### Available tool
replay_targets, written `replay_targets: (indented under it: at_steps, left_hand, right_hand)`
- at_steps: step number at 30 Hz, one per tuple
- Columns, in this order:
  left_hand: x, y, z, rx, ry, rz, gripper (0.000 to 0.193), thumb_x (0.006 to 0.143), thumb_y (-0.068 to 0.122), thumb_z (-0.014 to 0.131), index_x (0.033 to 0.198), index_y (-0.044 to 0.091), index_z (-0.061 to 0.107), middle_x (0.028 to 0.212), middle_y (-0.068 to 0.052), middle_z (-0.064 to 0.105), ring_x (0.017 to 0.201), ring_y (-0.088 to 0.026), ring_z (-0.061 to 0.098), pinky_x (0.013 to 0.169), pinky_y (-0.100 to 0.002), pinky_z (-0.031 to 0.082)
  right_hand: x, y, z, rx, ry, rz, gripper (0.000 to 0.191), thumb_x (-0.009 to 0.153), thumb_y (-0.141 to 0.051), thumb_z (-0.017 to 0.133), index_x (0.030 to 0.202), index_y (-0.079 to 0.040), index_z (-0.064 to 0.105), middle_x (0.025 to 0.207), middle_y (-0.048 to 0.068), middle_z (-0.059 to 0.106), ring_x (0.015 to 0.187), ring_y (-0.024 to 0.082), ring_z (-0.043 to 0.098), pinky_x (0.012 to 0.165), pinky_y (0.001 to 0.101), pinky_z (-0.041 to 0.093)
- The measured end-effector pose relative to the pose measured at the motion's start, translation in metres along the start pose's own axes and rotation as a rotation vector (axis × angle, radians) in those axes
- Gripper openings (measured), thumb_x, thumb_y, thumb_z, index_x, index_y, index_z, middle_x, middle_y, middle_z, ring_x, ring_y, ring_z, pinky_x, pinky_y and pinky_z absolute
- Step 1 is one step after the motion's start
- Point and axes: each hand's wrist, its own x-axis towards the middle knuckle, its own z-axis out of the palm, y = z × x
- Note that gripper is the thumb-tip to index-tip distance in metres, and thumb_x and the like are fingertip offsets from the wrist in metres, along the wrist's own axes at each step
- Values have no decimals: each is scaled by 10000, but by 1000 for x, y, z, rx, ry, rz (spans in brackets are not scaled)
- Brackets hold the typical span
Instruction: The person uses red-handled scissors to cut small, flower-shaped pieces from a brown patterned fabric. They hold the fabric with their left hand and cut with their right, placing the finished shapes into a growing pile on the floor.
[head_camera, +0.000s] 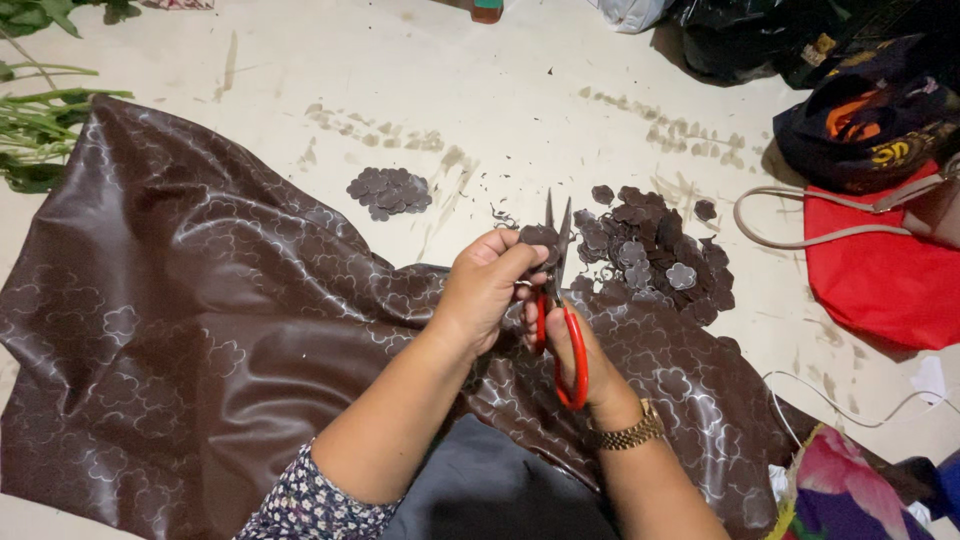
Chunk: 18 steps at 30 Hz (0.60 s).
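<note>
My left hand (485, 288) pinches a small brown cut-out piece (538, 240) of shiny patterned fabric. My right hand (580, 350), with a gold watch on its wrist, grips red-handled scissors (560, 300) whose blades point upward beside the piece. Both hands hover above a large sheet of brown fabric with a cloud-like pattern (200, 310) spread on the floor. A pile of cut brown pieces (650, 250) lies just beyond the hands, and a smaller pile (390, 192) sits farther left.
Green plant stems (40, 120) lie at the left edge. A dark bag (865, 130), a red bag (880, 270) with a beige strap, and black plastic bags (740, 40) are at the right. Colourful cloth (850, 490) lies at bottom right.
</note>
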Motion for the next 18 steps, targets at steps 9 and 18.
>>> replay_targets:
  at_steps: [9, 18]
  left_hand:
    - [-5, -2, 10, -40, -14, 17, 185, 926, 110, 711, 788, 84, 590, 623, -22, 612, 430, -83, 520, 373, -248, 409]
    - [-3, -8, 9, -52, -18, 44, 207, 909, 114, 734, 754, 69, 606, 636, -40, 626, 450, -103, 517, 402, -248, 415]
  right_hand:
    - [4, 7, 2, -87, 87, -64, 425, 1092, -467, 376, 1052, -76, 536, 868, -9, 483, 753, 99, 459, 679, 261, 419]
    - [6, -4, 13, -301, 187, -110, 443, 1098, -462, 349, 964, -85, 540, 819, -18, 481, 714, 89, 469, 629, 252, 415]
